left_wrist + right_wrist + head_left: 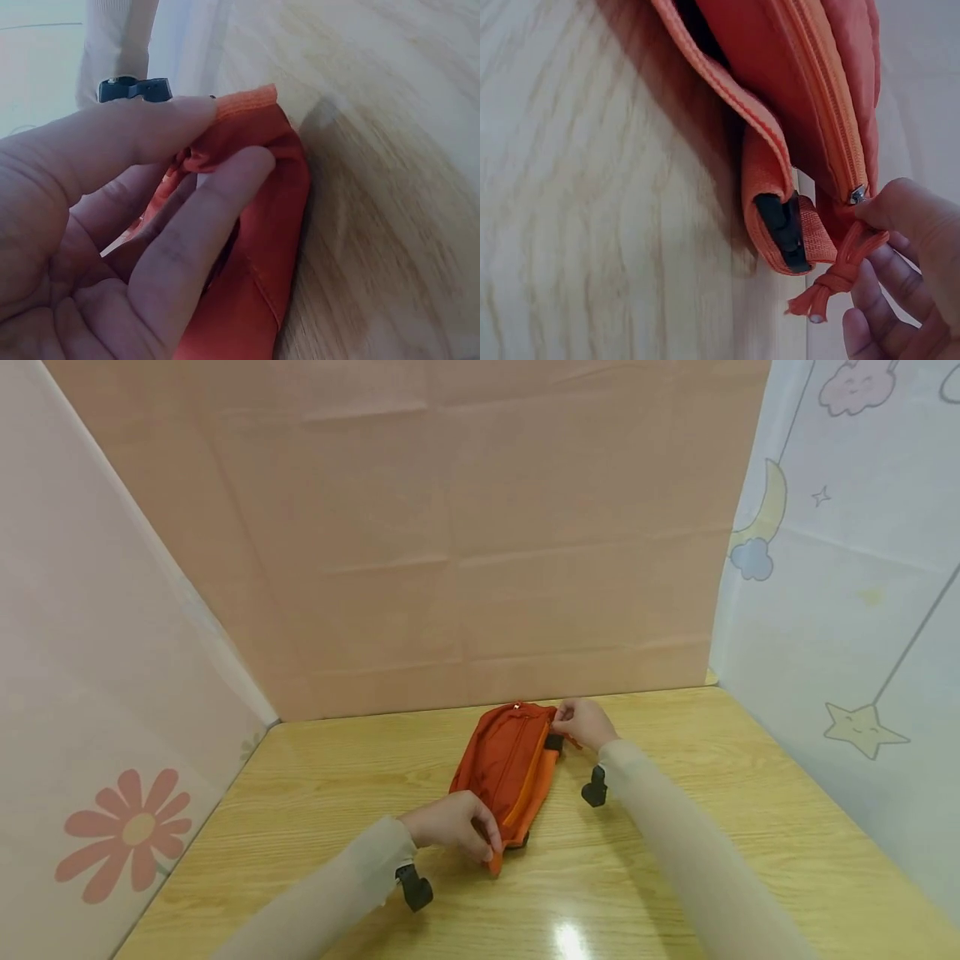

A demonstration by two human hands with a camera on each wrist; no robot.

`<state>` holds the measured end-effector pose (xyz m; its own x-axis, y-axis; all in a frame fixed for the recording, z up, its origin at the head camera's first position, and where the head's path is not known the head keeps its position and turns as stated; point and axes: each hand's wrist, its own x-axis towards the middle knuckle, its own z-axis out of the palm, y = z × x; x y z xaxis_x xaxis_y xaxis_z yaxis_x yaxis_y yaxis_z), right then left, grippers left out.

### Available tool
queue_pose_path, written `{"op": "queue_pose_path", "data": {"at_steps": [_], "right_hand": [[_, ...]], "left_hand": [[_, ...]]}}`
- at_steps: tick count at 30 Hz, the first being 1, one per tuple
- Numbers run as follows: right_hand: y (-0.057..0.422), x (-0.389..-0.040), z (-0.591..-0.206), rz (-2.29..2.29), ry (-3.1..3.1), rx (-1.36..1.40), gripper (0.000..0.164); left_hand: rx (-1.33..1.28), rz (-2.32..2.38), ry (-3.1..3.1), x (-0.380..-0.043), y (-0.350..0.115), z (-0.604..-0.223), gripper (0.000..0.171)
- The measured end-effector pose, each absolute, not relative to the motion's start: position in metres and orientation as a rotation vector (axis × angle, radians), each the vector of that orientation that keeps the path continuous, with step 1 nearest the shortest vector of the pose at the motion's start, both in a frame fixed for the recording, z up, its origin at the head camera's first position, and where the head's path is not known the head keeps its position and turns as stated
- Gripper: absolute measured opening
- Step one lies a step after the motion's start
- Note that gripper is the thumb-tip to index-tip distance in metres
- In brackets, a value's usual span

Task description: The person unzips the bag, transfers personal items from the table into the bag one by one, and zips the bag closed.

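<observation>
A red-orange waist bag [501, 758] lies on the wooden table, its far end tilted right. My left hand [457, 828] pinches the bag's near end; in the left wrist view the thumb and a finger [217, 202] are at the red fabric beside an orange webbing edge [247, 100]. At the far end, my right hand [585, 722] pinches the knotted cord zipper pull [840, 274], close to the metal slider [856, 196]. The orange zipper [829, 90] looks closed along the length in sight. A black buckle [780, 225] sits on the orange strap below it.
The wooden table [337, 768] extends around the bag. A plain peach-coloured sheet [450, 527] stands behind it, with printed pale sheets at the left [120, 652] and right [840, 610]. Black camera mounts [415, 888] are worn at both wrists.
</observation>
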<state>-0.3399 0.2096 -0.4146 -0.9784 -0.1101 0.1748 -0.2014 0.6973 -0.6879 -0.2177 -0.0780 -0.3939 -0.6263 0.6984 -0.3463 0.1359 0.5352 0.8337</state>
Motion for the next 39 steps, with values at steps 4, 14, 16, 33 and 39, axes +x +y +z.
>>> {"op": "queue_pose_path", "data": {"at_steps": [4,14,16,33,39], "right_hand": [[0.210,-0.342,-0.416,1.165,-2.782,0.252,0.011],[0.206,-0.324,-0.410,1.270,-2.803,0.287,0.012],[0.204,-0.318,-0.407,1.294,-2.797,0.326,0.011],[0.161,-0.239,-0.391,1.003,-2.820,0.915,0.006],[0.136,-0.210,-0.392,0.673,-2.817,1.252,0.014]], "left_hand": [[0.676,1.059,2.085,-0.218,-0.075,-0.392,0.010],[0.670,1.065,2.060,-0.216,-0.072,-0.390,0.008],[0.691,1.065,2.049,-0.216,-0.072,-0.390,0.009],[0.743,1.042,2.373,-0.269,-0.075,-0.344,0.018],[0.883,0.719,2.779,-0.295,-0.064,-0.345,0.032]]}}
